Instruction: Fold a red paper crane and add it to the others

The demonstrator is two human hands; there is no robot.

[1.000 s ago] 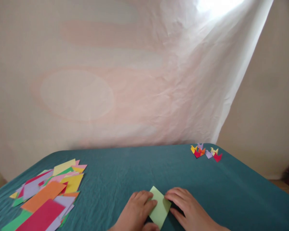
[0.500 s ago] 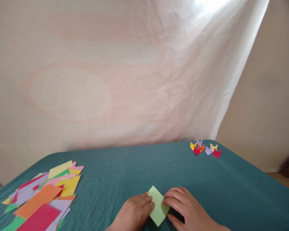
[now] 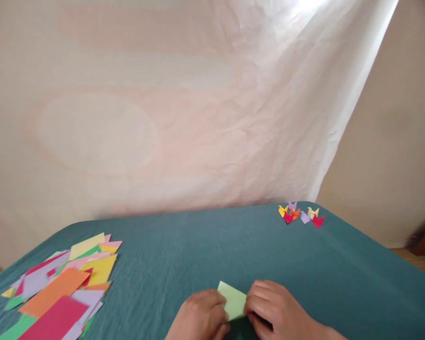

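Note:
A small piece of pale green paper [image 3: 233, 300] is held between my two hands near the front of the table. My left hand [image 3: 202, 315] grips its left side with curled fingers, the thumb low by the paper's bottom corner. At the right edge, my right hand [image 3: 278, 309] pinches the paper between thumb and fingers. The paper's side corners are hidden behind my fingers, and I cannot make out its folds.
Loose coloured paper sheets [image 3: 55, 295] lie in an overlapping pile on the left of the green-covered table [image 3: 170, 250]. Several small folded paper birds [image 3: 305, 217] stand at the far right corner. A pale cloth [image 3: 198, 118] hangs behind the table.
The green paper has turned from a diamond standing on its point to a tilted, shorter shape. My fingers have closed further around its sides, and the view has shifted slightly.

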